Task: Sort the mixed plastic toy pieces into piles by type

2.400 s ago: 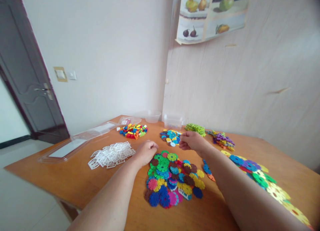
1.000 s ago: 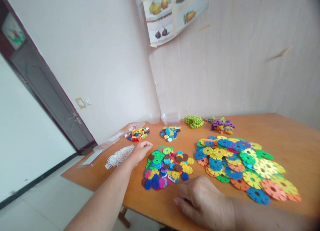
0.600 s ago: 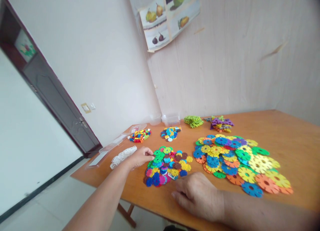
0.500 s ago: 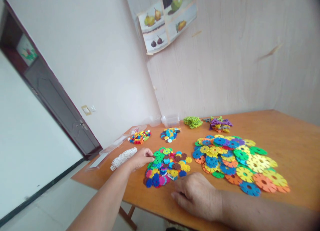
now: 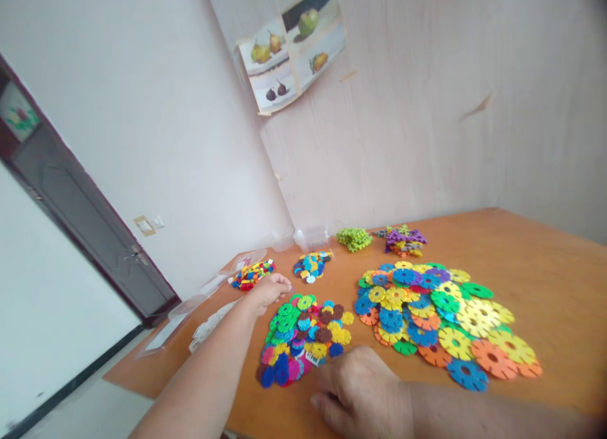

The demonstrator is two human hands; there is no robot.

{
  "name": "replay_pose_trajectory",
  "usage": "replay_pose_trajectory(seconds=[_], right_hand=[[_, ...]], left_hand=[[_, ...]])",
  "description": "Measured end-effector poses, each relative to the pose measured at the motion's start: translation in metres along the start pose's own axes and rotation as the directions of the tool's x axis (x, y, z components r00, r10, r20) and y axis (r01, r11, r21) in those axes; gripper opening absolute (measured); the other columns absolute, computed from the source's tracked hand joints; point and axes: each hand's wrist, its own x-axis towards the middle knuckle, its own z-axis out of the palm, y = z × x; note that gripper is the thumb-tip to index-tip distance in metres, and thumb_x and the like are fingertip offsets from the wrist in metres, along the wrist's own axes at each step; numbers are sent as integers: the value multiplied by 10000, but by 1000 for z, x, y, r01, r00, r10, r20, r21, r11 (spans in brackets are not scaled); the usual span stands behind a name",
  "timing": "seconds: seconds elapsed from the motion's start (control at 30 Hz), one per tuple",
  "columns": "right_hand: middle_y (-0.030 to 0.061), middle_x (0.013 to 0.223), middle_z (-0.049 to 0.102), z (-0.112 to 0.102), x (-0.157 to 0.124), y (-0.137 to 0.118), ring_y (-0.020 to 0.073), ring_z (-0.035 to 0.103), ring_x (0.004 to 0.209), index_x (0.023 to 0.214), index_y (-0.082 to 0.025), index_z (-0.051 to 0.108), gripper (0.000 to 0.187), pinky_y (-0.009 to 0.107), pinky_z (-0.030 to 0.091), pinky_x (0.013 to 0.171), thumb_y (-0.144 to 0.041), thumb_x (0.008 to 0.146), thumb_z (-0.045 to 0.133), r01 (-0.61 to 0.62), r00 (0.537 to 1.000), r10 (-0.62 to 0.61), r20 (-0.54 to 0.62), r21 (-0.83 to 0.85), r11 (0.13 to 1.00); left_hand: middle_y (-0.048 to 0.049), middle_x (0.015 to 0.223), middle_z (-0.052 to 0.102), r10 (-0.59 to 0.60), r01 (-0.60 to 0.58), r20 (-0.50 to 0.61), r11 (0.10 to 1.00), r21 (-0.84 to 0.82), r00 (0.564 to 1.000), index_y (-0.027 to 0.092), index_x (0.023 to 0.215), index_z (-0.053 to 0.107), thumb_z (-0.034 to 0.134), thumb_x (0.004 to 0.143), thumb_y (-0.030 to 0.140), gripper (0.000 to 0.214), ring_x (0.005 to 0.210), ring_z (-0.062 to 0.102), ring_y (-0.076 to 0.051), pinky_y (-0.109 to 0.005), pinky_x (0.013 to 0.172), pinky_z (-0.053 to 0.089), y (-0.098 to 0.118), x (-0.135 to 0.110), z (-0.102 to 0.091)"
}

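Note:
My left hand [image 5: 269,291] reaches out over the far left edge of a pile of medium coloured snowflake discs [image 5: 303,334] on the wooden table [image 5: 545,281]. Its fingers are curled, and I cannot see anything in them. My right hand [image 5: 363,395] lies knuckles up on the table near the front edge, just right of that pile, fingers bent under. A spread of large coloured discs [image 5: 441,315] lies to the right of both hands.
Farther back lie a small heap of little bricks [image 5: 249,274], a small disc pile [image 5: 310,266], green pieces [image 5: 354,238] and purple pieces [image 5: 403,238]. White lattice pieces [image 5: 208,325], a clear tray [image 5: 180,312] and clear tubs [image 5: 310,236] sit left and behind. Walls close the back.
My right hand drew back from the far small disc pile to the front edge of the table. My left hand shifted slightly along the medium pile's edge. The view swung right.

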Motion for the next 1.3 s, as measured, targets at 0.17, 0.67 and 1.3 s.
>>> replay_pose_trajectory(seconds=[0.17,0.67,1.3], right_hand=[[4,795,735,-3,3,3,133,637,678,799,-209,647,186,216,336,538,-355,820,534,4,998,-9,66,66,998],[1,734,712,3,-3,1,120,586,609,742,-216,604,254,266,260,529,-392,873,477,-12,1000,12,-8,-2,1000],[0,769,728,-2,0,-1,135,624,646,768,-219,627,207,237,312,535,-373,842,511,-31,999,30,28,24,999]], left_hand=[[-2,730,608,9,-17,-121,998,-68,993,169,874,571,652,709,262,206,615,547,-90,-206,587,404,17,38,23],[-30,864,697,186,-309,431,921,235,883,163,959,694,632,696,284,295,766,618,-168,-253,676,455,29,-34,21],[-32,884,681,432,-566,367,643,515,824,190,865,688,504,777,164,206,830,620,-163,-249,742,454,8,-44,23]])
